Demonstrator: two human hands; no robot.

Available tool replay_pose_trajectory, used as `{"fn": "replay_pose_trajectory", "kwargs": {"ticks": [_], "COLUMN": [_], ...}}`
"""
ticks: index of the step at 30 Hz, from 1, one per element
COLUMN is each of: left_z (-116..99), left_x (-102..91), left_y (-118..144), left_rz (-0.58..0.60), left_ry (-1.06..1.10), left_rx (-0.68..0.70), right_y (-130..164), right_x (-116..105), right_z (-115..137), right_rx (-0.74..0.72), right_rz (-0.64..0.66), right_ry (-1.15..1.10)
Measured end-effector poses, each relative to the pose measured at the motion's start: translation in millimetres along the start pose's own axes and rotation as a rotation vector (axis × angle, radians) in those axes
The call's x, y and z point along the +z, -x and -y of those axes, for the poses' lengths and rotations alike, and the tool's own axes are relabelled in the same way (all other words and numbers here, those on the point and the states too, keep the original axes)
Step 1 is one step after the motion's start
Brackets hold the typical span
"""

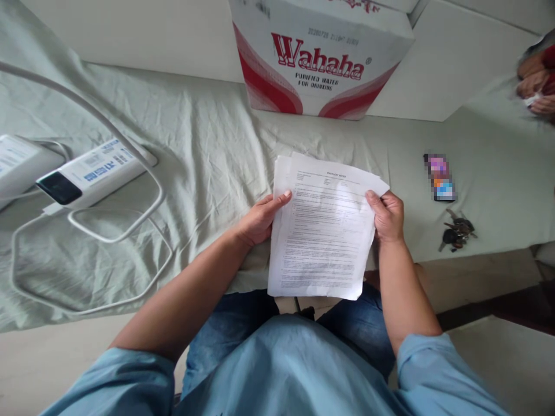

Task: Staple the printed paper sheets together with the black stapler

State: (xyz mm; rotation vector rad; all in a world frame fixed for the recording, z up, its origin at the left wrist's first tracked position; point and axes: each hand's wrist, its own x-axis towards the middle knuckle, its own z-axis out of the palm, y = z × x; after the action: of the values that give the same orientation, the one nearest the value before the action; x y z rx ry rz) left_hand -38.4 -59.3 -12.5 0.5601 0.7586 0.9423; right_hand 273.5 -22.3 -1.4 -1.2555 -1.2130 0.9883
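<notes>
Printed sheets (323,231), a thin stack of white paper, are held up over the near edge of a pale green sheet (217,150) that covers the surface, just above the lap in blue jeans. The stack is gripped on its left edge by the left hand (260,219), thumb laid across the top page, and pinched on its right edge by the right hand (387,216), fingers curled behind. Dense lines of small type are seen on the top page under a short bold heading, but the wording is too fine to be read. Behind the sheets a carton (321,55) is stood, marked "Wahaha" in red letters with "PURIFIED WATER FOR DRINKING" beneath. To the left a white power bank (93,173) with a blue-printed label is laid among loops of white cable (130,231). To the right a bunch of keys (457,230) is seen near a small blurred object (439,176). Another person's hands (535,86) are glimpsed at the far right edge.
</notes>
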Motion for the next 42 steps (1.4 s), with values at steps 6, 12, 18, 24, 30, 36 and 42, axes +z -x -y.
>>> {"fn": "replay_pose_trajectory", "kwargs": {"ticks": [6, 12, 18, 24, 30, 36, 42], "left_z": [-0.3, -0.4, -0.9, -0.7, -1.3, -2.8, -0.8], "left_x": [0.2, 0.3, 1.0, 1.2, 3.0, 6.0, 5.2], "left_y": [-0.1, -0.1, 0.0, 0.6, 0.1, 1.6, 0.6], "left_rz": [-0.011, -0.03, -0.042, -0.021, -0.063, -0.05, -0.084], "left_ry": [-0.003, 0.013, 0.007, 0.019, 0.017, 0.005, -0.016], "left_rx": [-0.016, -0.006, -0.012, -0.01, -0.005, 0.01, 0.004], "right_y": [1.6, 1.4, 1.3, 2.5, 2.5, 2.7, 2.0], "right_x": [1.8, 1.7, 0.7, 2.4, 3.1, 1.6, 1.5], "right_z": [3.6, 5.3, 2.7, 5.3, 6.7, 5.2, 3.3], "right_rx": [0.03, 0.041, 0.04, 0.051, 0.051, 0.042, 0.04], "right_rz": [0.003, 0.011, 0.023, 0.018, 0.018, 0.027, 0.026], "right_ry": [-0.032, -0.003, -0.009, 0.001, -0.011, 0.022, 0.018]}}
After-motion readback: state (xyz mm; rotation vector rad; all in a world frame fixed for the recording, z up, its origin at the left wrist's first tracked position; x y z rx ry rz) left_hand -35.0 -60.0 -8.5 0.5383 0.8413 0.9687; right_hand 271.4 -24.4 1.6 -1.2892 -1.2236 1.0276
